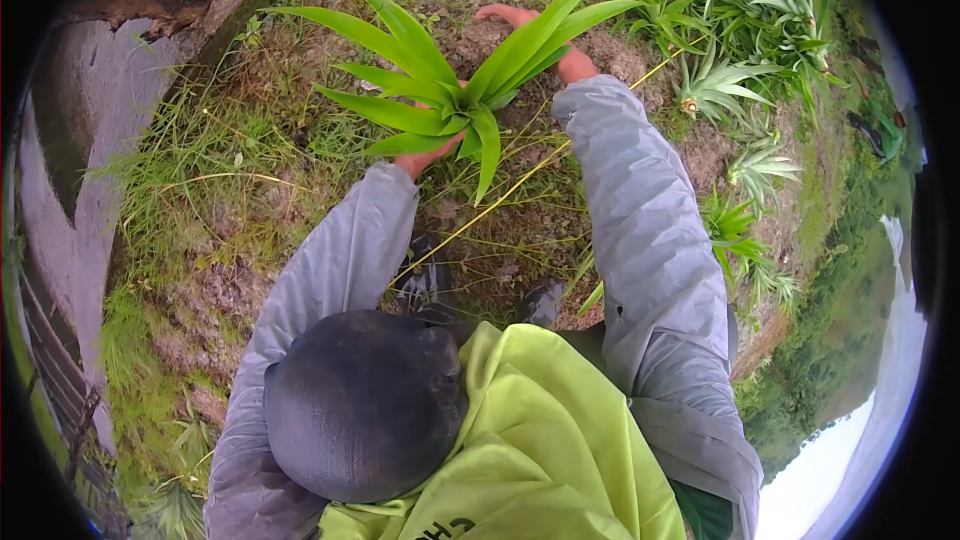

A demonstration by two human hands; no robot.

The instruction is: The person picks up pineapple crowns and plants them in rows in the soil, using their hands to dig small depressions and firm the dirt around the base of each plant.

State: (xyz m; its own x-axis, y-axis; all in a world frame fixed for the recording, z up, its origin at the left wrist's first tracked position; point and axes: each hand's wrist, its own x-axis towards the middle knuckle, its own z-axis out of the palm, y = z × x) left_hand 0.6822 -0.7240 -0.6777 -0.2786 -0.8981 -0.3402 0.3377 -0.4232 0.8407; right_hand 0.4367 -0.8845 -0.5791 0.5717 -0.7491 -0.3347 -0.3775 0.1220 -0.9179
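A young plant (440,90) with long, pointed green leaves stands upright in bare brown soil (480,40). My left hand (425,156) is closed around its base and mostly hidden under the leaves. My right hand (575,64) reaches past the plant and lies flat on the soil just behind it, with fingers extended and leaves crossing over it. Both forearms are in grey sleeves.
A grey concrete slab (100,90) borders the grass on the left. A thin yellow line (520,180) runs diagonally across the ground under my arms. Several similar plants (720,80) stand in a row at the upper right. My shoes (430,285) stand below the plant, and the ground drops away on the right.
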